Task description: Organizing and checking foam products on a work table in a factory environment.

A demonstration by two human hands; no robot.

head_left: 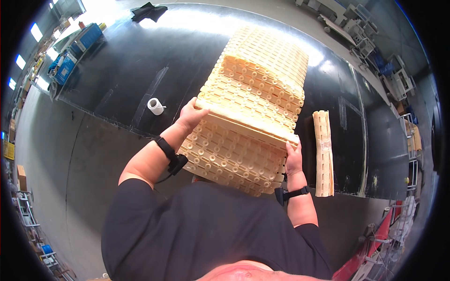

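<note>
A long cream-yellow sheet with rows of slots and ring-shaped knobs stretches away from me over the black table. Its near part is folded up into a raised ridge, and a flap hangs over the table's front edge toward my body. At the ridge's left end, my left hand is closed on the sheet, thumb on top. The opposite end of the ridge is gripped by my right hand, thumb upward. The fingers beneath the sheet are hidden on both hands.
Right of the sheet lies a narrow folded cream bundle with a clear band around its middle. A white roll stands left on the black table. Farther off are a black cloth and blue boxes at the far left.
</note>
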